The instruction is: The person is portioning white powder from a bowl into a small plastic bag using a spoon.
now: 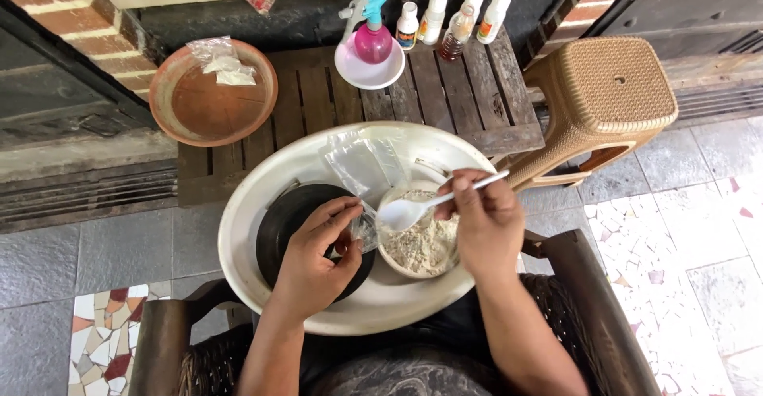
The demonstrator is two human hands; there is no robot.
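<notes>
1. Floor: grey stone tiles, with mosaic patches at the lower left and right. Brick wall at the top left.
2. Terracotta dish (pixel 213 94) overhangs the left edge of the slatted wooden surface (pixel 477 98) and holds a small plastic packet (pixel 218 61).
3. Pink spray bottle (pixel 370 34) stands in a white bowl at the surface's back edge; small bottles (pixel 453 19) stand just to its right.
4. Large white basin (pixel 262 205) on the lap holds a black plate (pixel 282 221).
5. Left hand (pixel 314 257) pinches a clear plastic bag (pixel 364 166).
6. Right hand (pixel 485 221) grips a white spoon (pixel 413 209) over a bowl of pale powder (pixel 425 245).
7. Tan plastic stool (pixel 612 94) stands at the right.
</notes>
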